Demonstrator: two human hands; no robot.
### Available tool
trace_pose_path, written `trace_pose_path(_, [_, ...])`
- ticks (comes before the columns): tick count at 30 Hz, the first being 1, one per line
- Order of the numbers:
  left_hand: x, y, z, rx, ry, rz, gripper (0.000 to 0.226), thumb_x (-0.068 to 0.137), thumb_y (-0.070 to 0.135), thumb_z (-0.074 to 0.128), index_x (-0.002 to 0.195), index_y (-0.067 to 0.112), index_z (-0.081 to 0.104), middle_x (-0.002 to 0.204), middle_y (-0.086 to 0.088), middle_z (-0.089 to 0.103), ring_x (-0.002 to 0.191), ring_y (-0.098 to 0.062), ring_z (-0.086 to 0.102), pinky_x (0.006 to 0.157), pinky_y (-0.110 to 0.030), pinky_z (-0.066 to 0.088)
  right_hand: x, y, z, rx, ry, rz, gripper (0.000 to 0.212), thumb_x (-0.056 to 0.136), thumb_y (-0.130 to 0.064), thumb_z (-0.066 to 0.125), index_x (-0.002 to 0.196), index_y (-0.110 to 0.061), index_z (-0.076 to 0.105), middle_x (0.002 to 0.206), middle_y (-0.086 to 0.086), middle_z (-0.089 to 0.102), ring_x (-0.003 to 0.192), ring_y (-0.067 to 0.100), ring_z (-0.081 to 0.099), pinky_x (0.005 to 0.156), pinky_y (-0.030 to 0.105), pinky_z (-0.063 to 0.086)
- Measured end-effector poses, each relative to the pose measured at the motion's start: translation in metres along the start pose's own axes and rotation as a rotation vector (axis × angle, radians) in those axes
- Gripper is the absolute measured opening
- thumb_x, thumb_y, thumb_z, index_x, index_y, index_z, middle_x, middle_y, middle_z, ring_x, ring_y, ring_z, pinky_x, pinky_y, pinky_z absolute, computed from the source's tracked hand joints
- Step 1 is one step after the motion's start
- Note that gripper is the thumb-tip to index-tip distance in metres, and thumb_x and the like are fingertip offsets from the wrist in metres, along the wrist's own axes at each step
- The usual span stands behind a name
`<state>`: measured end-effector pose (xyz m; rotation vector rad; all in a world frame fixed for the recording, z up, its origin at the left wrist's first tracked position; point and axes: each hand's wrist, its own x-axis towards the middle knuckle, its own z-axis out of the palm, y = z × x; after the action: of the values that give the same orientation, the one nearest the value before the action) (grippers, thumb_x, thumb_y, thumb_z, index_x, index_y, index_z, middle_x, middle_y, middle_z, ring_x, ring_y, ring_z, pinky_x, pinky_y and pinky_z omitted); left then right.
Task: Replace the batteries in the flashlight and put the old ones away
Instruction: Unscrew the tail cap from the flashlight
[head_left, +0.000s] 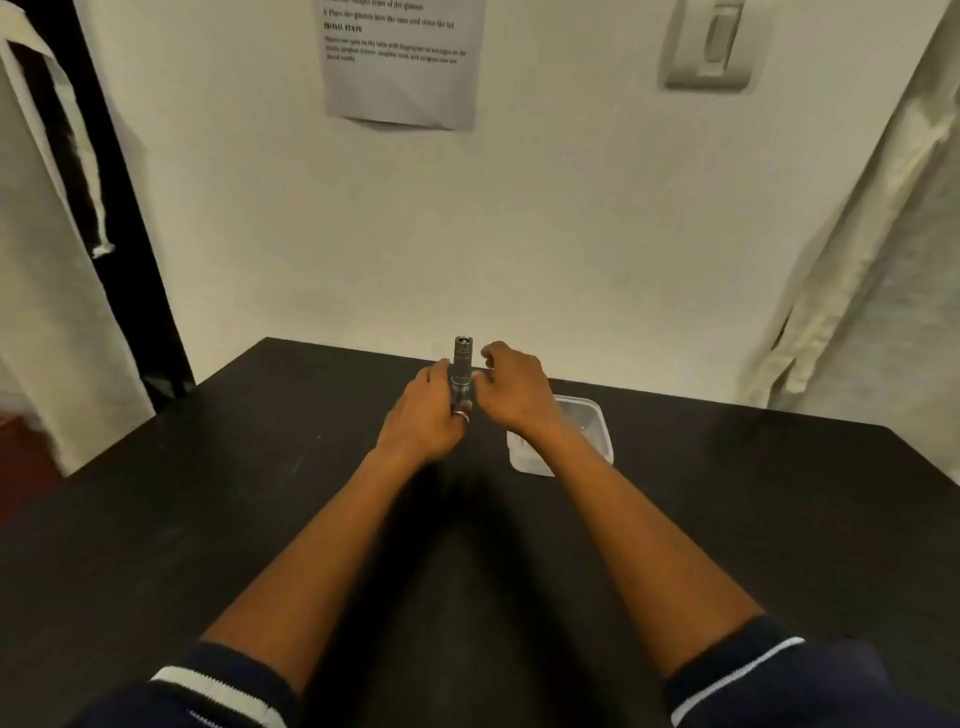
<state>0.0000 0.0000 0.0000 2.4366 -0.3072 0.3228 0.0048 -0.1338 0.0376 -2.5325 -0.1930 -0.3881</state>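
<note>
The flashlight (462, 366) stands nearly upright between the two hands, its long axis running up and away from the person, and its far end pokes out above the fingers. The left hand (423, 410) is wrapped around the lower barrel and grips it firmly. The right hand (511, 387) sits just to the flashlight's right with its fingers curled toward the upper barrel; I cannot tell whether it has actually taken hold. Any twisting open would fall to that right hand, I'd say. A clear container (587, 431) rests on the worktop (208, 467) beneath the right wrist.
</note>
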Motion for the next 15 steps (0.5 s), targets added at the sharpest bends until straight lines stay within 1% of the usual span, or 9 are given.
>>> trace_pose_path(2, [0.020,-0.008,0.006,-0.064,-0.009,-0.005,0.053,0.090,0.020,0.065,0.138,0.012,0.043,0.136,-0.014,0.053,0.119,-0.034,0.057,0.095,-0.050,0.052,0.020,0.001,0.009,0.041,0.013,0.043,0.042,0.102,-0.018,0.055,0.141,-0.002,0.050,0.136,0.018,0.062,0.125,0.034,0.060,0.098,0.037,0.048])
trace_pose_path(4, [0.037,-0.015,0.012,-0.083,-0.017,-0.003,0.047,0.086,0.018,0.065,0.128,0.010,0.047,0.127,-0.014,0.057,0.109,-0.034,0.060,0.088,-0.051,0.055,0.037,0.003,0.020,0.068,0.028,0.096,0.042,0.103,-0.020,0.056,0.139,-0.001,0.049,0.136,0.019,0.061,0.124,0.036,0.060,0.098,0.039,0.049])
trace_pose_path(6, [0.054,-0.026,0.024,-0.096,-0.014,-0.007,0.044,0.083,0.023,0.062,0.122,0.009,0.048,0.117,-0.013,0.058,0.099,-0.033,0.062,0.082,-0.052,0.056,0.052,0.008,0.033,0.109,0.029,0.135,0.040,0.103,-0.022,0.057,0.137,-0.002,0.048,0.132,0.020,0.062,0.120,0.036,0.062,0.092,0.038,0.051])
trace_pose_path(9, [0.070,-0.034,0.032,-0.112,0.004,0.004,0.039,0.083,0.031,0.056,0.117,0.015,0.048,0.109,-0.006,0.061,0.090,-0.027,0.064,0.077,-0.052,0.057,0.068,0.017,0.047,0.143,0.016,0.140,0.035,0.103,-0.025,0.056,0.128,-0.003,0.049,0.121,0.019,0.065,0.107,0.035,0.065,0.077,0.035,0.049])
trace_pose_path(10, [0.073,-0.034,0.034,-0.119,0.007,0.003,0.036,0.084,0.030,0.056,0.116,0.016,0.048,0.107,-0.005,0.063,0.089,-0.026,0.064,0.077,-0.051,0.057,0.071,0.019,0.051,0.149,0.012,0.141,0.035,0.103,-0.026,0.056,0.128,-0.003,0.050,0.119,0.019,0.066,0.106,0.035,0.066,0.076,0.035,0.048])
trace_pose_path(11, [0.076,-0.035,0.036,-0.133,0.007,0.007,0.033,0.087,0.027,0.056,0.116,0.016,0.047,0.105,-0.004,0.064,0.088,-0.025,0.065,0.076,-0.050,0.057,0.074,0.020,0.053,0.163,0.011,0.139,0.035,0.103,-0.026,0.056,0.129,-0.003,0.051,0.120,0.018,0.066,0.107,0.034,0.066,0.079,0.035,0.049])
trace_pose_path(14, [0.077,-0.034,0.038,-0.138,0.003,0.021,0.023,0.092,0.020,0.055,0.113,0.014,0.046,0.099,-0.003,0.066,0.083,-0.021,0.065,0.075,-0.049,0.058,0.075,0.018,0.056,0.182,0.029,0.130,0.035,0.103,-0.026,0.056,0.130,-0.004,0.055,0.124,0.017,0.067,0.111,0.032,0.065,0.092,0.039,0.053])
trace_pose_path(15, [0.076,-0.033,0.038,-0.141,0.014,0.025,0.021,0.093,0.019,0.055,0.112,0.015,0.046,0.099,-0.003,0.065,0.083,-0.020,0.065,0.075,-0.048,0.059,0.075,0.017,0.055,0.193,0.036,0.127,0.034,0.103,-0.026,0.056,0.129,-0.004,0.057,0.123,0.016,0.068,0.110,0.032,0.066,0.094,0.040,0.054])
